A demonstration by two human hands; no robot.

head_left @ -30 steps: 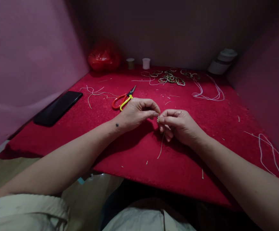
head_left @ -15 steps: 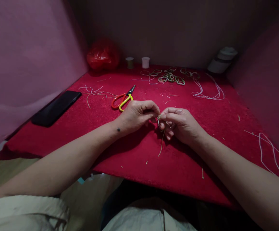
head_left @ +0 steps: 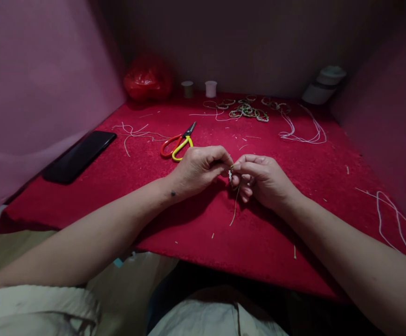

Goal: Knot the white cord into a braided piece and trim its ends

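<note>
A small braided cord (head_left: 230,176), white and green, is pinched between my two hands above the red cloth. My left hand (head_left: 203,168) closes its thumb and forefinger on the upper end. From the other side, my right hand (head_left: 258,177) pinches the same spot, its lower fingers curled behind the braid. A thin green tail of cord (head_left: 235,210) hangs below toward the cloth. Just beyond my left hand lie scissors (head_left: 178,145) with one red and one yellow handle. The fingertips partly hide where the cord is gripped.
Several braided cord loops (head_left: 246,111) lie at the back, with white strands (head_left: 304,137) beside them. Two thread spools (head_left: 210,88), a red plastic bag (head_left: 147,81) and a white bottle (head_left: 323,86) stand behind. A black phone (head_left: 80,156) lies left. Loose white cord (head_left: 395,214) is at right.
Both hands stay nearly in place, still pinching the braided cord, with only slight finger movement. The whole view has shifted very slightly.
</note>
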